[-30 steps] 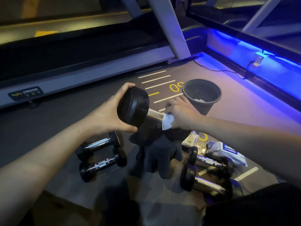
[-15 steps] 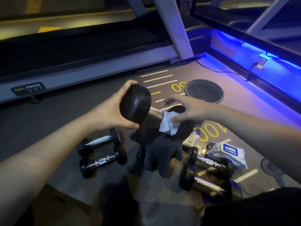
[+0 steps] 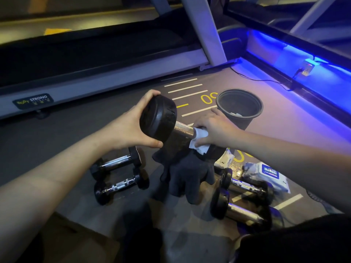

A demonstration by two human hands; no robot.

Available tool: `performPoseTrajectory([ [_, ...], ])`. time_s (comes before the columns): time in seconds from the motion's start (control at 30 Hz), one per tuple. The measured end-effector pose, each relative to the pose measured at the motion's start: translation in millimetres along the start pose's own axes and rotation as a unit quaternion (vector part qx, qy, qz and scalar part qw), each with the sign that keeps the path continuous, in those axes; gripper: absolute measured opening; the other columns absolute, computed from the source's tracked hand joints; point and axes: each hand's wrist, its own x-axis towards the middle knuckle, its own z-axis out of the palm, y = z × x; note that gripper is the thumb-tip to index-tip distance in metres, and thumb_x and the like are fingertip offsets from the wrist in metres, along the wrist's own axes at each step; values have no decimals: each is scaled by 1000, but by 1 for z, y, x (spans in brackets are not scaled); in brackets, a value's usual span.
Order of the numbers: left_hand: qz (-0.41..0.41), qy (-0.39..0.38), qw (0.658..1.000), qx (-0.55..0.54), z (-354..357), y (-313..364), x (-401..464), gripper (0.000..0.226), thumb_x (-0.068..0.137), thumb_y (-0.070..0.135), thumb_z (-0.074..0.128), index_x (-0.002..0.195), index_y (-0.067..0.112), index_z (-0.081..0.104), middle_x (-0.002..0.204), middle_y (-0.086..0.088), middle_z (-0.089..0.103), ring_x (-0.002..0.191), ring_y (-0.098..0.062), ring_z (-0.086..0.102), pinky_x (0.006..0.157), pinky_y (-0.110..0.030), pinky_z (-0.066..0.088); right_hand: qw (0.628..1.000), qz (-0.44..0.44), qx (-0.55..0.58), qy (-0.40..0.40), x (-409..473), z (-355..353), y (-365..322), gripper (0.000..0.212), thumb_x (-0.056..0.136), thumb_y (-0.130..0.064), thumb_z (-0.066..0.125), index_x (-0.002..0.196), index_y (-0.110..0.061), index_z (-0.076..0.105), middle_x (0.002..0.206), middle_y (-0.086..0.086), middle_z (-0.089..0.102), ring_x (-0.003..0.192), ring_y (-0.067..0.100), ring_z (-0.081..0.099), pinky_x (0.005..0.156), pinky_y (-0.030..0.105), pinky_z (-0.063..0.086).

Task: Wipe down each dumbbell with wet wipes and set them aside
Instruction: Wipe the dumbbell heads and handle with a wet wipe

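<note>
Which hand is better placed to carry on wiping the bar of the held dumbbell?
The right hand: it already presses the wipe onto the bar, while the left hand has its grip on the dumbbell head, steadying it.

A dark label (image 3: 32, 101) on the treadmill frame (image 3: 114, 76), beyond the left hand (image 3: 131, 130), reads "BODY STRONG". Yellow floor digits (image 3: 209, 98), just beyond the right hand (image 3: 214, 130), read "00" upside down. The wipes pack (image 3: 269, 174) below that hand carries blue lettering, too small to read surely.

Both hands engaged, forearms bare and extended forward.

Left hand (image 3: 125, 128) cups one end of the dumbbell (image 3: 157, 118), fingers over top, thumb beneath. Right hand (image 3: 216, 128) curls down, pressing the wipe (image 3: 199, 141) against the handle.
</note>
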Motion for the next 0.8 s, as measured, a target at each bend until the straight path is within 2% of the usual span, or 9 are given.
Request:
performPoseTrajectory([
  [0.13, -5, -3, 1000, 5, 0, 1, 1, 121, 47, 44, 90, 145, 57, 21, 137, 3, 50, 124, -17, 58, 111, -46, 46, 1000, -15, -8, -17, 4, -2, 4, 61, 65, -64, 78, 111, -26, 68, 113, -5, 66, 118, 22, 49, 111, 39, 26],
  [0.27, -9, 0, 1000, 17, 0, 3, 1, 122, 47, 46, 89, 145, 58, 19, 136, 0, 52, 122, -21, 58, 110, -47, 46, 991, -1, 74, -107, 11, -14, 8, 51, 70, -43, 85, 115, -25, 69, 110, -3, 67, 107, 23, 56, 93, 36, 43],
  [0.33, -8, -1, 1000, 20, 1, 4, 1, 121, 47, 47, 89, 145, 58, 19, 135, -1, 53, 121, -21, 58, 110, -47, 46, 979, 4, 119, -165, 14, -24, 9, 36, 73, -32, 86, 105, -32, 68, 104, -2, 68, 97, 23, 59, 79, 33, 47],
  [0.43, -7, -1, 1000, 21, 1, 5, 0, 121, 47, 47, 89, 145, 58, 19, 136, -1, 53, 121, -20, 58, 110, -47, 46, 970, 5, 138, -201, 18, -29, 8, 30, 74, -30, 86, 89, -41, 63, 96, -2, 69, 91, 22, 61, 71, 30, 45],
  [0.5, -6, 2, 1000, 17, 1, 4, 0, 120, 47, 46, 89, 144, 59, 20, 136, -1, 53, 121, -20, 59, 110, -47, 45, 978, 14, 119, -171, 18, -26, 6, 29, 72, -36, 86, 94, -32, 68, 93, 0, 67, 94, 24, 59, 81, 32, 45],
  [0.53, -6, 2, 1000, 16, 1, 3, -1, 119, 47, 46, 89, 144, 59, 20, 136, 0, 53, 121, -20, 58, 111, -46, 45, 985, 16, 92, -142, 16, -22, 5, 32, 71, -41, 85, 96, -29, 68, 88, -2, 65, 96, 23, 57, 96, 35, 41],
  [0.6, -7, 3, 1000, 14, 1, 3, -3, 118, 48, 45, 89, 143, 58, 21, 137, 2, 51, 122, -17, 57, 112, -44, 44, 996, 16, 27, -80, 12, -12, 0, 41, 68, -52, 83, 96, -27, 68, 81, -10, 57, 99, 19, 53, 120, 45, 15],
  [0.67, -8, 3, 1000, 13, 1, 2, -4, 118, 48, 45, 88, 143, 57, 21, 138, 3, 50, 124, -15, 56, 112, -42, 44, 999, 27, -25, -26, 6, -5, -8, 50, 65, -61, 80, 96, -26, 65, 87, -10, 57, 109, 19, 51, 122, 49, 2],
  [0.8, -11, 1, 1000, 12, 0, 3, -3, 119, 47, 47, 88, 144, 57, 20, 139, 4, 49, 126, -15, 54, 112, -42, 44, 987, 30, -142, 66, -1, 11, -19, 72, 62, -72, 76, 102, -14, 64, 98, 2, 66, 112, 30, 54, 122, 51, 8],
])
